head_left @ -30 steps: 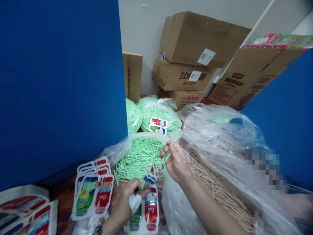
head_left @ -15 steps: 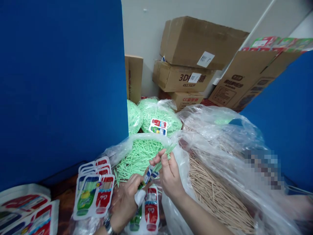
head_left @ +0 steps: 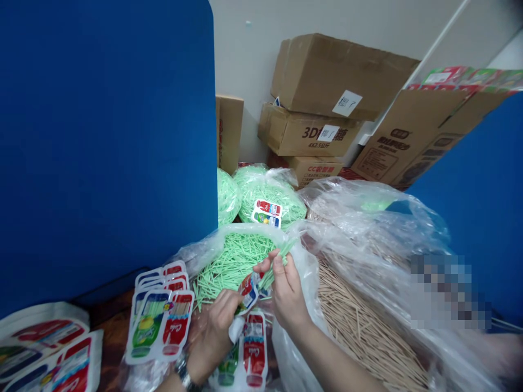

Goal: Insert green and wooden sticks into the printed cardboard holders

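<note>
My right hand (head_left: 288, 288) pinches a small bundle of green sticks (head_left: 274, 270) above an open plastic bag of loose green sticks (head_left: 235, 258). Their lower ends meet the top of a printed pouch (head_left: 250, 288). That pouch is gripped by my left hand (head_left: 216, 326), fingers closed round it. Below my hands lies another pouch (head_left: 254, 351) with a red cola bottle print. A stack of filled pouches (head_left: 159, 321), bottle-shaped in green and red, rests left of my left hand. Brown sticks (head_left: 363, 326) fill a bag right of my right forearm.
Larger printed packs (head_left: 61, 365) lie at the lower left. Closed bags of green sticks (head_left: 272, 190) stand behind. Cardboard boxes (head_left: 339, 76) are stacked at the wall. Blue partitions (head_left: 106, 136) flank both sides. Clear plastic (head_left: 379, 239) covers the right side. Another person's blurred arm (head_left: 500, 348) shows at the right edge.
The pouch in my left hand has turned, and more of its red print shows by the green sticks. The whole view has shifted slightly.
</note>
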Motion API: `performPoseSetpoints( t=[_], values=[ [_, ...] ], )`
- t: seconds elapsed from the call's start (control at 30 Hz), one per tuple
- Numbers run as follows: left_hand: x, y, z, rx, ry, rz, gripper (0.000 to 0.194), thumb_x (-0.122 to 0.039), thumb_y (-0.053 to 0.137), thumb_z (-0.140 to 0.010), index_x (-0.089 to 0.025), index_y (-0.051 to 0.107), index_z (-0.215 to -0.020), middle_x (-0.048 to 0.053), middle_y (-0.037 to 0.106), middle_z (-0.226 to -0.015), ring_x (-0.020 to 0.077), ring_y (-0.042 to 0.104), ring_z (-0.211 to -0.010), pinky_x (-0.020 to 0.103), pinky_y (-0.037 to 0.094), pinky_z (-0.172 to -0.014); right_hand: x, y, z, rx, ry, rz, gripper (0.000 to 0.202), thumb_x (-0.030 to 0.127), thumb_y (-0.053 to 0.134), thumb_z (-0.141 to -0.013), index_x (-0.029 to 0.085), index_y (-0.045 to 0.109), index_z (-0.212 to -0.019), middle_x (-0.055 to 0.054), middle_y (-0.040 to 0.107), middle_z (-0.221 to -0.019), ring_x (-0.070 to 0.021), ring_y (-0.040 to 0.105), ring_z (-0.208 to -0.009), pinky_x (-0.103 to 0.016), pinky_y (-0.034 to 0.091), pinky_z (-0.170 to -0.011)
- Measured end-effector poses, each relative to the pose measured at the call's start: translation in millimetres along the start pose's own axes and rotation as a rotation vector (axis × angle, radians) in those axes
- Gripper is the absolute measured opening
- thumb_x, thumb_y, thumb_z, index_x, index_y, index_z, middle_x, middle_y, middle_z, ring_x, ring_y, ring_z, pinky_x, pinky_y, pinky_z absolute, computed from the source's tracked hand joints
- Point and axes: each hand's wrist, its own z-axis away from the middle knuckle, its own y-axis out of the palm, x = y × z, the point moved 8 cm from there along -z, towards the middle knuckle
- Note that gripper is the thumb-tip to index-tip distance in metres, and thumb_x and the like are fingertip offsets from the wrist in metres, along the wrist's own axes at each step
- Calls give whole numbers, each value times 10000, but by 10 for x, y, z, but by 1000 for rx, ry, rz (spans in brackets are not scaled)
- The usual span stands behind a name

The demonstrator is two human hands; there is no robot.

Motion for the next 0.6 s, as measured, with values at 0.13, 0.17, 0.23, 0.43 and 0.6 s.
performPoseSetpoints(
  t=[0.13,0.17,0.23,0.43,0.6],
  values=[
    [-43,-27,-47,-25,-76,20,180,-43,448,-854,-202,529,-880,47,585,-835,216,560,-795,307,433,-706,85,22,80,24,-96,170,251,477,409,-964,257,530,-952,-6,590,-846,-176,580,-1032,-359,401,-996],
    [-59,-32,-62,-28,-92,25,174,-43,448,-858,-200,523,-870,45,581,-828,213,560,-794,305,433,-706,78,26,107,24,-114,200,244,464,402,-970,259,535,-962,-13,597,-870,-178,561,-1074,-366,368,-1030],
    [-91,-31,-90,-24,-106,34,160,-50,450,-867,-195,516,-864,45,573,-822,209,560,-797,305,432,-713,21,29,153,28,-118,237,241,442,384,-981,262,543,-995,-29,616,-936,-184,517,-1155,-386,310,-1077],
    [-110,-78,-140,-48,-76,52,118,-86,486,-871,-199,515,-882,42,575,-842,211,560,-813,311,426,-723,15,51,174,184,-235,368,270,414,443,-957,252,565,-1137,-74,450,-1411,-253,271,-1393,-470,218,-1139],
    [-113,-133,-208,-45,-100,113,58,-194,540,-902,-204,528,-846,33,587,-828,196,565,-785,293,430,-703,236,79,157,323,-436,526,507,357,411,-968,333,296,-1461,-30,379,-1497,-267,272,-1407,-554,137,-1152]
  ],
)
